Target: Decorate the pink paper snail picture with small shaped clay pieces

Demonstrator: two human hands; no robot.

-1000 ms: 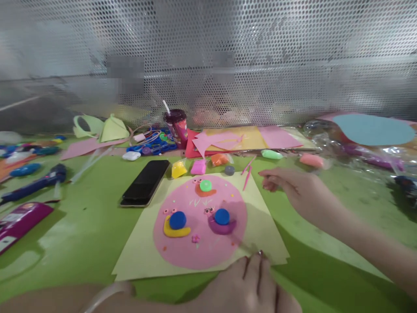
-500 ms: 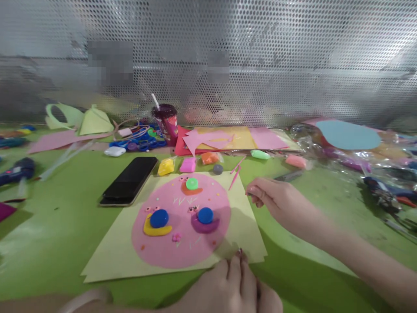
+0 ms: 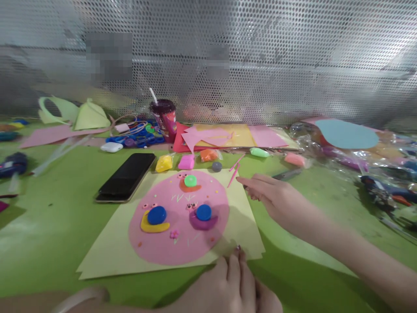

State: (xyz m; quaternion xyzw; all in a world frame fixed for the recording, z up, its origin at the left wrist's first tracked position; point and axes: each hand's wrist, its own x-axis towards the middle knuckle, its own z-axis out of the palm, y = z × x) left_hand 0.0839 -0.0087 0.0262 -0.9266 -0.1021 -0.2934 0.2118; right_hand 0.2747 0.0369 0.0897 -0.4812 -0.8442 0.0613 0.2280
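Note:
Yellow paper (image 3: pixel 110 243) bears a pink paper circle (image 3: pixel 156 254) with three clay snails: a yellow-bodied snail (image 3: pixel 155 218), a purple-bodied snail (image 3: pixel 203 217) and an orange-bodied snail (image 3: pixel 190 184). Two have blue shells, one green. My left hand (image 3: pixel 231 282) rests at the paper's lower right edge, fingers bent and pressed together; whatever they pinch, if anything, is hidden. Over the paper's right edge, my right hand (image 3: pixel 270 191) stretches its index finger towards a slim pink clay tool (image 3: pixel 233 175). Its other fingers curl beneath, and I see nothing held.
A black phone (image 3: pixel 127 178) lies left of the paper. Behind it are wrapped yellow clay (image 3: pixel 164 163), pink clay (image 3: pixel 186 162), orange clay (image 3: pixel 209 155) and a grey lump (image 3: pixel 216 166). A lidded cup (image 3: pixel 166 121) stands farther back. Glue guns (image 3: pixel 384 191) lie at right.
My right hand has moved slightly left, and its index finger has straightened from a pinch towards the pink tool. My left hand stays at the paper's edge. The view has shifted a little.

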